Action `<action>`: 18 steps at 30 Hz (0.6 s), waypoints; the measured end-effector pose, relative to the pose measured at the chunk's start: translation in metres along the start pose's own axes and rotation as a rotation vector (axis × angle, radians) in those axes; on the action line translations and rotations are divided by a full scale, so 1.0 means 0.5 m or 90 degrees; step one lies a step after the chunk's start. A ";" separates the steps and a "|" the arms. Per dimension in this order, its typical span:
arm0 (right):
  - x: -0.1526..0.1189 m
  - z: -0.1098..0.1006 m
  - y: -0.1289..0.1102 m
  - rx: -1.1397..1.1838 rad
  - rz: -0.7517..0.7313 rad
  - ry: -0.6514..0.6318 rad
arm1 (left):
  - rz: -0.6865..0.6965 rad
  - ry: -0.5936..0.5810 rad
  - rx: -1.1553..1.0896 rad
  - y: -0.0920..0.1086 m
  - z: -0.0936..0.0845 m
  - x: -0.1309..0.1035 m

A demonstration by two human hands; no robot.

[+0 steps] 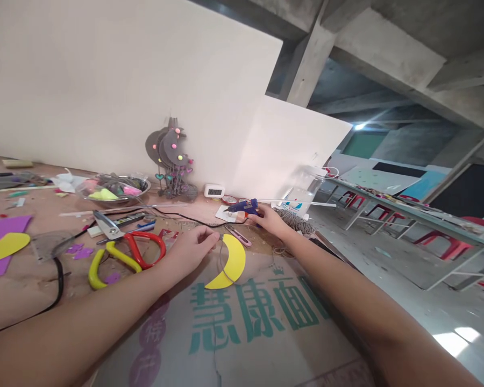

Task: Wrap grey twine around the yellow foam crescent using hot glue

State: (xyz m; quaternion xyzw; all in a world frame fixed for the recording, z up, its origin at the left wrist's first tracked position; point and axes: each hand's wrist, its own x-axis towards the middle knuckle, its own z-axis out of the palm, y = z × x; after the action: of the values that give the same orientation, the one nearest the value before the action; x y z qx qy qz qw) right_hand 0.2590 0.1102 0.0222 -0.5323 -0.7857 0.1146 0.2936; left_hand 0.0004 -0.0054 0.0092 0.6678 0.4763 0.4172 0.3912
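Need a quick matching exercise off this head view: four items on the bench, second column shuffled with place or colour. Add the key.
Column one
1. crescent cutout
2. hot glue gun
3. scissors
4. digital clock

Column two
A. red-and-yellow handled, on the left side of the view
B. white, standing in front of the large pale board
C. lying on the printed cardboard
D. at the fingers of the right hand

Right pairs: 1-C, 2-D, 3-A, 4-B
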 end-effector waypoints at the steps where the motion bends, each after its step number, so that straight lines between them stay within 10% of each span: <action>1: 0.004 0.004 0.003 -0.007 0.003 -0.001 | -0.001 0.000 0.001 0.000 0.000 0.000; 18: -0.014 -0.016 -0.049 0.091 0.097 0.025 | -0.002 -0.005 0.000 -0.002 0.000 0.000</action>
State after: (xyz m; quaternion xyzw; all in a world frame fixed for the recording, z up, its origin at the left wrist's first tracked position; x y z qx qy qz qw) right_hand 0.2467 0.0926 0.0382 -0.5702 -0.7270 0.1815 0.3368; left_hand 0.0000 -0.0053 0.0082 0.6686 0.4761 0.4139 0.3938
